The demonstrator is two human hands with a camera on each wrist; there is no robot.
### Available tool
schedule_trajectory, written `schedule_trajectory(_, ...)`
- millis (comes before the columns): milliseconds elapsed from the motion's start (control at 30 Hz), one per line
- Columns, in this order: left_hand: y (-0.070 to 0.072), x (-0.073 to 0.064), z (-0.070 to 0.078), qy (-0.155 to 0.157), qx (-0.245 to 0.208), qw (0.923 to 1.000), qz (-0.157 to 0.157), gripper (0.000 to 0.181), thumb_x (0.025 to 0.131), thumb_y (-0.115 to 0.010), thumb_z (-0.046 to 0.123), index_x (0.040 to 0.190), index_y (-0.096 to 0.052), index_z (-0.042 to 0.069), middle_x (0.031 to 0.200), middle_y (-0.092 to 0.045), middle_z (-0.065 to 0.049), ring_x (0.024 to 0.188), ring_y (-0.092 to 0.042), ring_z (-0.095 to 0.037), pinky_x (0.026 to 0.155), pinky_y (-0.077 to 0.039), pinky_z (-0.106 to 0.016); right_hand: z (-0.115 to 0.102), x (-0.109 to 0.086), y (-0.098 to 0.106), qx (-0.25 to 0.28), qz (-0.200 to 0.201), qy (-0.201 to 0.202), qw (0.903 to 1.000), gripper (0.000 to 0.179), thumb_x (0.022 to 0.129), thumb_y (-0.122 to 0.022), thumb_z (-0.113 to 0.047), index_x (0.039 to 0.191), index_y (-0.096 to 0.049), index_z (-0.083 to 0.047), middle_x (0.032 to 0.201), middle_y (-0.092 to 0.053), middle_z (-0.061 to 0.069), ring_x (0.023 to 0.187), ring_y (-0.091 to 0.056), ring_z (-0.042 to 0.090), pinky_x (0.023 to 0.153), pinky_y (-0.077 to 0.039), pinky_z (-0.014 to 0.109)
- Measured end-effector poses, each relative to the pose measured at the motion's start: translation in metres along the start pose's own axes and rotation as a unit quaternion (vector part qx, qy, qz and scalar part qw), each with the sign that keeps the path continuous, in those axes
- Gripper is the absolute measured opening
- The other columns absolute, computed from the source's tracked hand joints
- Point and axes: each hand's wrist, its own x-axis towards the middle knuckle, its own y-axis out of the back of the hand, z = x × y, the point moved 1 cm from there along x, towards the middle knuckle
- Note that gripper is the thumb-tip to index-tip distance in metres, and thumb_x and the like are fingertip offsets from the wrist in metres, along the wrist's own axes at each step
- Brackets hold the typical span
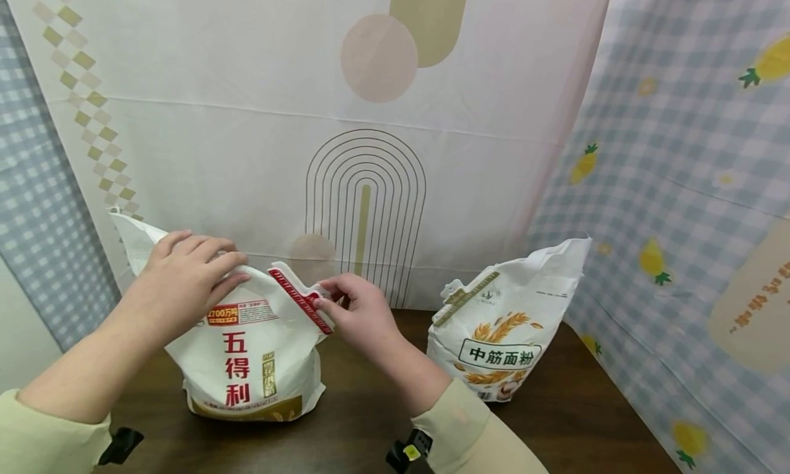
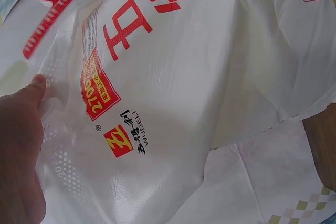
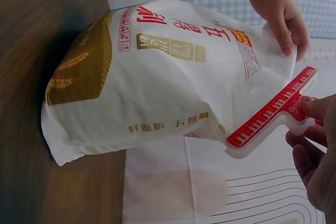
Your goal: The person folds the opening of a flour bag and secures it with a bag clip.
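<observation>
A white flour bag with red lettering stands on the table at the left in the head view. My left hand grips its top edge; the left wrist view shows the thumb against the plastic. At the bag's upper right corner is a red and white bag clip, its long bar slanting. My right hand pinches the clip's handle between thumb and fingers. In the right wrist view the clip lies across the bag's corner; whether its bar is clamped down I cannot tell.
To the right stands a second flour bag, with wheat ears printed on it and a gold and white clip on its upper left corner. Behind the brown wooden table hangs a patterned white cloth; a checked cloth borders the right side.
</observation>
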Motion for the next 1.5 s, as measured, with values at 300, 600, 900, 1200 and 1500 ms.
schedule_trajectory(300,0.0,0.001,0.0,-0.006,-0.013,0.9999,0.01,0.022,0.087,-0.073,0.027,0.108,-0.072,0.019,0.113,-0.066,-0.01,0.105,-0.057,-0.038,0.102,-0.03,-0.059,-0.006,0.003,-0.003,-0.061,-0.032,0.016,0.9975,0.017,0.09,-0.075,-0.019,0.106,-0.073,-0.014,0.092,-0.066,-0.009,0.073,-0.057,0.001,0.064,-0.05,0.016)
schedule_trajectory(600,0.0,0.003,0.002,-0.006,-0.028,0.9993,0.023,0.018,0.085,-0.075,0.026,0.101,-0.073,0.019,0.109,-0.066,-0.006,0.104,-0.058,-0.034,0.101,-0.031,-0.057,-0.013,0.007,-0.007,-0.119,-0.049,0.016,0.9915,0.017,0.091,-0.074,-0.021,0.107,-0.073,-0.017,0.094,-0.066,-0.01,0.08,-0.057,0.001,0.071,-0.048,0.016)
schedule_trajectory(900,-0.002,0.006,0.004,0.014,-0.036,0.9991,0.02,0.016,0.084,-0.078,0.021,0.099,-0.074,0.019,0.111,-0.068,-0.005,0.109,-0.058,-0.033,0.102,-0.03,-0.057,-0.013,0.009,-0.01,-0.141,-0.037,0.025,0.989,0.015,0.092,-0.073,-0.024,0.106,-0.073,-0.019,0.095,-0.067,-0.012,0.079,-0.056,-0.001,0.071,-0.047,0.016)
schedule_trajectory(1200,-0.001,0.006,0.004,0.017,-0.036,0.9988,0.029,0.016,0.083,-0.078,0.019,0.099,-0.074,0.018,0.11,-0.068,-0.005,0.109,-0.057,-0.033,0.101,-0.031,-0.057,-0.013,0.01,-0.013,-0.144,-0.04,0.02,0.9886,0.018,0.092,-0.073,-0.025,0.109,-0.072,-0.018,0.096,-0.067,-0.01,0.08,-0.056,0.001,0.071,-0.047,0.017)
schedule_trajectory(1500,-0.002,0.005,0.002,0.018,-0.023,0.9993,0.023,0.017,0.084,-0.078,0.022,0.099,-0.073,0.017,0.111,-0.067,-0.007,0.109,-0.058,-0.034,0.101,-0.03,-0.058,-0.012,0.007,-0.016,-0.132,-0.059,0.007,0.9894,0.025,0.092,-0.072,-0.025,0.115,-0.068,-0.015,0.099,-0.061,-0.008,0.088,-0.056,0.003,0.074,-0.048,0.016)
